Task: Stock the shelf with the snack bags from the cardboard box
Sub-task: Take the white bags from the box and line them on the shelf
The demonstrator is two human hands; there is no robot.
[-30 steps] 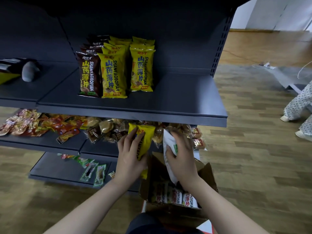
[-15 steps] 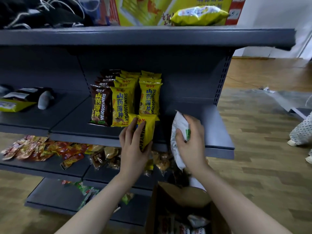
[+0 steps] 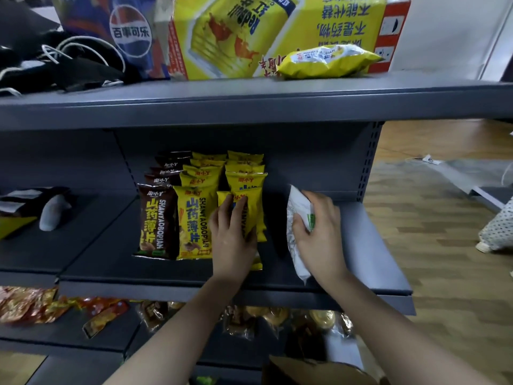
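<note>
- Left hand [image 3: 231, 240]: grip clamped on a yellow snack bag [image 3: 249, 215], fingers curled over its front, thumb side hidden behind it. Bag upright, at the front of the right-hand yellow row [image 3: 244, 173] on the middle shelf [image 3: 374, 262].
- Right hand [image 3: 319, 234]: grip clamped on a white snack bag [image 3: 298, 218] with green print, held tilted over the bare right part of the same shelf, its lower end near the shelf's front edge.
- Left of the held yellow bag: a second yellow row [image 3: 194, 223], then a brown row [image 3: 156, 220], all standing.
- Cardboard box [image 3: 319, 370]: at the bottom edge, below the shelf; contents not visible.
- Lower shelf [image 3: 55, 340]: loose assorted packets.
</note>
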